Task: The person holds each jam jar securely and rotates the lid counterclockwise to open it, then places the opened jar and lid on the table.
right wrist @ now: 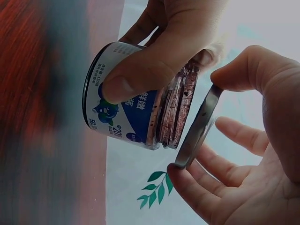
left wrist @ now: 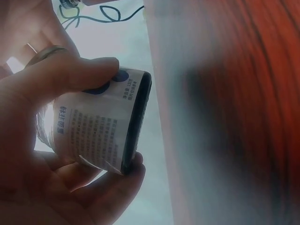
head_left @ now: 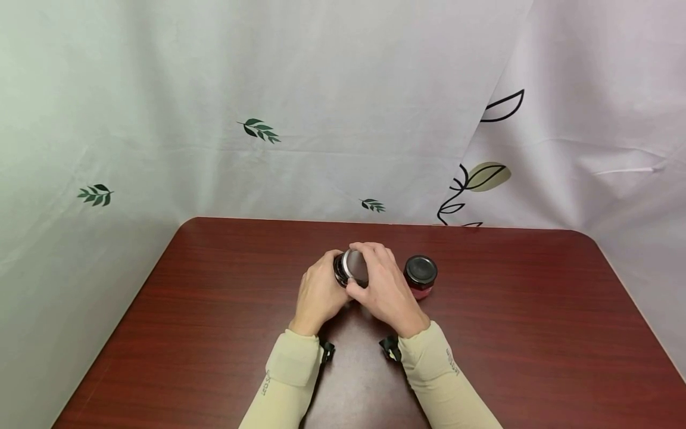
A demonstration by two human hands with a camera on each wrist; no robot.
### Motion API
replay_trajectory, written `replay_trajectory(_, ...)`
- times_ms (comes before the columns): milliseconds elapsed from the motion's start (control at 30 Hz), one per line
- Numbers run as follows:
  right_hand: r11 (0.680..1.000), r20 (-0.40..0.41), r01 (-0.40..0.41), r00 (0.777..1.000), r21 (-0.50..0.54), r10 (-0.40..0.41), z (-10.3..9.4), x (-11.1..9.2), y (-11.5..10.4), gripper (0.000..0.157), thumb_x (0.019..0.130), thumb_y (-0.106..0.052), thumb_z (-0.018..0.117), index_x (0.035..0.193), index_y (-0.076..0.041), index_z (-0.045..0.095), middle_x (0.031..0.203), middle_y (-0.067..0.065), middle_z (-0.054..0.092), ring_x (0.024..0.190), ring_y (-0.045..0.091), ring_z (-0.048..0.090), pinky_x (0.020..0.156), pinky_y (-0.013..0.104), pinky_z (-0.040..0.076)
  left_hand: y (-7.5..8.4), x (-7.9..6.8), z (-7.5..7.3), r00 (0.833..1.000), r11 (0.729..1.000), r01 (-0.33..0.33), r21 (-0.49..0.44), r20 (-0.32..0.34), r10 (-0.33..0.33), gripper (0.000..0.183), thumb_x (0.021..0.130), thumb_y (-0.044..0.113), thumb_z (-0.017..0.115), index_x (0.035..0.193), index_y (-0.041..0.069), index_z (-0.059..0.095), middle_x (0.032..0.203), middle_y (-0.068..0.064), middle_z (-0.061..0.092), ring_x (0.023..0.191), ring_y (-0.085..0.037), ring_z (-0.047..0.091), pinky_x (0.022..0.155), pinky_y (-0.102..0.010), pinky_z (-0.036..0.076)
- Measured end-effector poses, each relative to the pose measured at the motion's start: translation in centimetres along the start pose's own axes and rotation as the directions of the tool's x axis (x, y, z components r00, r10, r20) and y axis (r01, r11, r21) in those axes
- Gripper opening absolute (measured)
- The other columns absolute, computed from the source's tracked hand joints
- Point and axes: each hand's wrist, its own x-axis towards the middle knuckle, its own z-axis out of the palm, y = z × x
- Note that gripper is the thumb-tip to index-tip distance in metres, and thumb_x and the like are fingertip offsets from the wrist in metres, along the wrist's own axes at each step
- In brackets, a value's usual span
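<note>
My left hand (head_left: 320,293) grips a clear jar (right wrist: 136,115) with a blue and white printed label, thumb across the label. Pinkish-brown contents show through the jar's threaded neck in the right wrist view. Between the thumb and fingertips of my right hand (head_left: 387,292) is a silver metal lid (right wrist: 200,125). A narrow gap separates the lid from the jar's mouth, and the lid is slightly tilted. In the left wrist view the jar's dark base (left wrist: 137,124) points toward the table, held above it.
A second jar (head_left: 420,271), with a black lid and red lower part, stands on the reddish-brown table (head_left: 514,333) just right of my right hand. White curtain (head_left: 343,77) with leaf prints hangs behind the table's far edge and down both sides.
</note>
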Motion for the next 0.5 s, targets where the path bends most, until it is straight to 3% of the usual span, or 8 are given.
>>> replay_trajectory(500, 1.0, -0.004, 0.001, 1.0, -0.003, -0.001, 0.08, -0.04, 0.11, 0.057, 0.08, -0.016, 0.072, 0.136, -0.017, 0.062, 0.128, 0.016, 0.052, 0.114, 0.035, 0.052, 0.089, 0.046, 0.049, -0.36, -0.06, -0.24, 1.0, 1.0, -0.018, -0.006, -0.007, 0.018, 0.061, 0.071, 0.027, 0.088, 0.121, 0.004, 0.062, 0.109, -0.009, 0.07, 0.094, -0.03, 0.069, 0.08, -0.047, 0.054)
